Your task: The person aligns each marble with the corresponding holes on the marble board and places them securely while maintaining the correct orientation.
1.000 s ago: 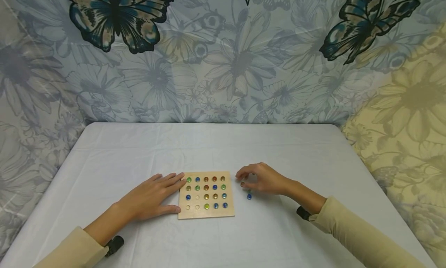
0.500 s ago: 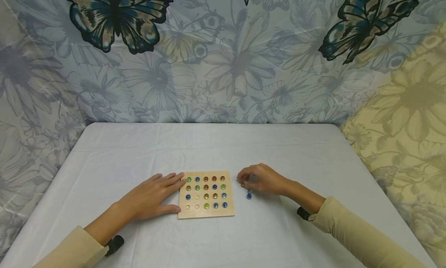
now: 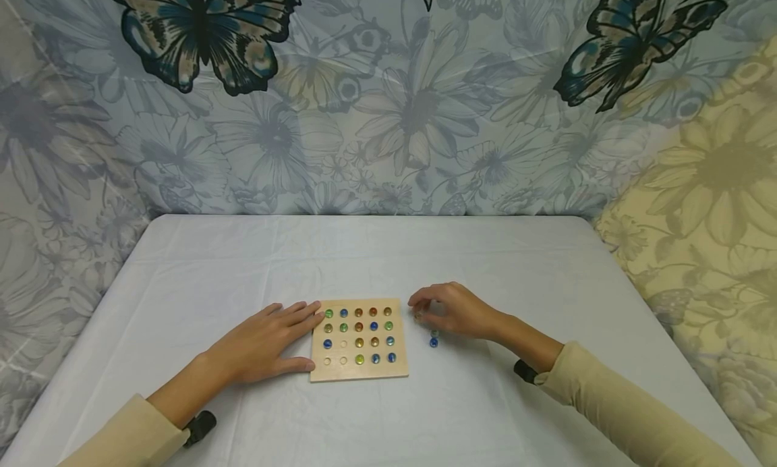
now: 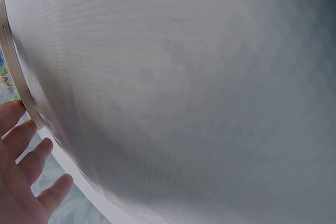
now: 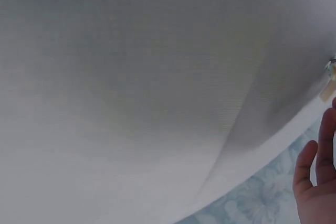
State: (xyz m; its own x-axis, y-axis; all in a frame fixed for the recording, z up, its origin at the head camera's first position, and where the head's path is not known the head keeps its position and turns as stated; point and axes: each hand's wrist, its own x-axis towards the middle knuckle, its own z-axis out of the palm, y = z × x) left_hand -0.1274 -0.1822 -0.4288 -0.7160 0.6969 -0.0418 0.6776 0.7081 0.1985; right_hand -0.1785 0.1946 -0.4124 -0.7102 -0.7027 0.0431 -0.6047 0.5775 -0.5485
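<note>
Seventeen glass marbles (image 3: 359, 343), blue, green and amber, sit in the hollows of a wooden board (image 3: 364, 370), with three hollows bare at its near left. The left hand (image 3: 267, 345) lies spread, its fingertips and thumb on the board's left edge. Just beyond the right edge, the right hand (image 3: 458, 312) pinches one small marble (image 3: 417, 316), fingers curved. Near its thumb, a blue marble (image 3: 434, 343) rests on the white tablecloth (image 3: 485, 399); butterfly-printed fabric (image 3: 203, 35) hangs behind.
</note>
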